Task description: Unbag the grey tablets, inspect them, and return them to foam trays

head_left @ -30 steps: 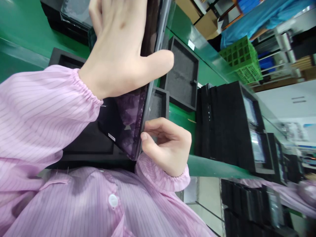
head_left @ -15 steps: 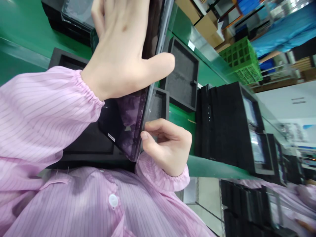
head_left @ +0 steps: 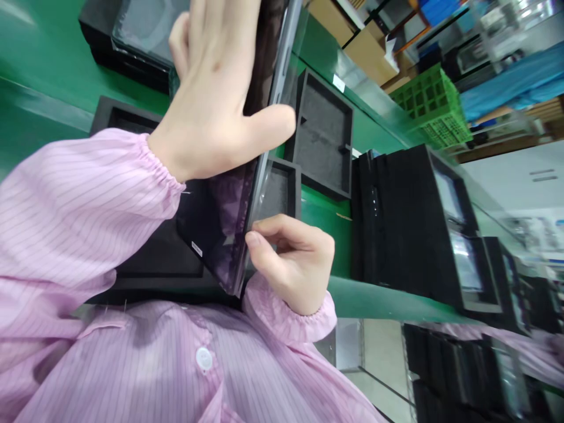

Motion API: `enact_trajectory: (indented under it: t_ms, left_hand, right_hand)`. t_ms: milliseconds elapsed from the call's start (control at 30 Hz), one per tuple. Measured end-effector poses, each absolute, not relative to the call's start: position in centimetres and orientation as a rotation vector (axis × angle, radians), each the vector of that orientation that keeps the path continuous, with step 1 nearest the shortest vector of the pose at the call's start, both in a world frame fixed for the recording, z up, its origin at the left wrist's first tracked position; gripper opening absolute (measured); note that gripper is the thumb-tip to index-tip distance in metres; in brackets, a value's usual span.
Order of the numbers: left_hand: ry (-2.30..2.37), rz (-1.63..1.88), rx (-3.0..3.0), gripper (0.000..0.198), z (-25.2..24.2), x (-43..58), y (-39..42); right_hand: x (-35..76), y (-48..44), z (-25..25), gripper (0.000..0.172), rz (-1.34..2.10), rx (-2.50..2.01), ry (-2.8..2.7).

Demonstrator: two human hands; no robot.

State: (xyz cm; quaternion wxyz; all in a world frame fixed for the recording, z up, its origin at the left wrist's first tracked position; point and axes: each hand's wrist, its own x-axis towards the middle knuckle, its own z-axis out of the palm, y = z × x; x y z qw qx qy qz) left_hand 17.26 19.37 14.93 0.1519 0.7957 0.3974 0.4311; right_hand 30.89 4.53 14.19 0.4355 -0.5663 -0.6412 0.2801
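**Panel on edge, shifted slightly left**

The panel (head_left: 220, 223) has drifted a little left with both hands since half a second ago. It stands on edge over a tray (head_left: 132, 276) by the chest, its long axis rising away. The left hand (head_left: 215, 100) lies open and flat on its face (thumb across the edge). The right hand (head_left: 295, 264) pinches its lower edge. A tray stack (head_left: 396, 217) crowds the right, while the bench (head_left: 44, 70) lies open to the left.

An empty foam tray (head_left: 324, 138) sits on the green bench (head_left: 53, 76), black trays (head_left: 405, 223) stacked just beside it; green crate (head_left: 434, 106) and cardboard boxes (head_left: 365, 50) beyond.
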Motion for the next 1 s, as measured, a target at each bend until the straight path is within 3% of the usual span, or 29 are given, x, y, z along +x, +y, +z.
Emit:
enact_trajectory:
  t_ms: [100,233,533,833,1000]
  left_hand:
    - [0.693,1.474,2.208,0.085,13.7,16.7,20.1]
    - [0.367,1.456,1.98,0.067,13.4,16.1,20.2]
    - [0.462,1.543,1.86,0.055,13.8,16.8,18.3]
    - [0.308,1.425,2.035,0.06,14.7,16.1,17.5]
    - [0.423,1.454,2.07,0.046,14.6,16.4,17.0]
  right_hand:
    - [30.3,4.5,14.3,0.014,0.813,-1.287,-1.663]
    - [30.1,4.6,14.3,0.01,0.917,-1.13,-1.75]
    - [30.5,4.2,14.1,0.008,0.983,-1.021,-1.867]
    - [30.6,4.0,14.4,0.006,1.02,-0.991,-1.919]
    - [30.5,3.9,14.4,0.007,1.031,-0.978,-1.928]
